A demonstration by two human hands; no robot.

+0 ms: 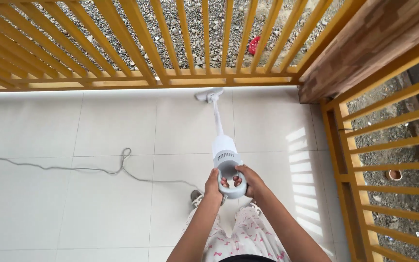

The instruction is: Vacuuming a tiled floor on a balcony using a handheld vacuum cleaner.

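Observation:
A white stick vacuum cleaner (pixel 223 150) stands tilted away from me on the white tiled floor (pixel 112 194). Its loop handle (pixel 232 182) is held from both sides. My left hand (pixel 214 186) grips the handle's left side and my right hand (pixel 249 179) grips the right side, fingers curled into the loop. The thin tube runs forward to the floor head (pixel 208 94), which rests against the base of the wooden railing (pixel 170 77). A grey power cord (pixel 88 168) trails left across the tiles.
Yellow wooden railings close the far side and the right side (pixel 364 160), with a thick wooden post (pixel 360 48) at the corner. Gravel lies beyond. A small red object (pixel 253 45) sits in the gravel. My shoe (pixel 196 197) and patterned trousers show below.

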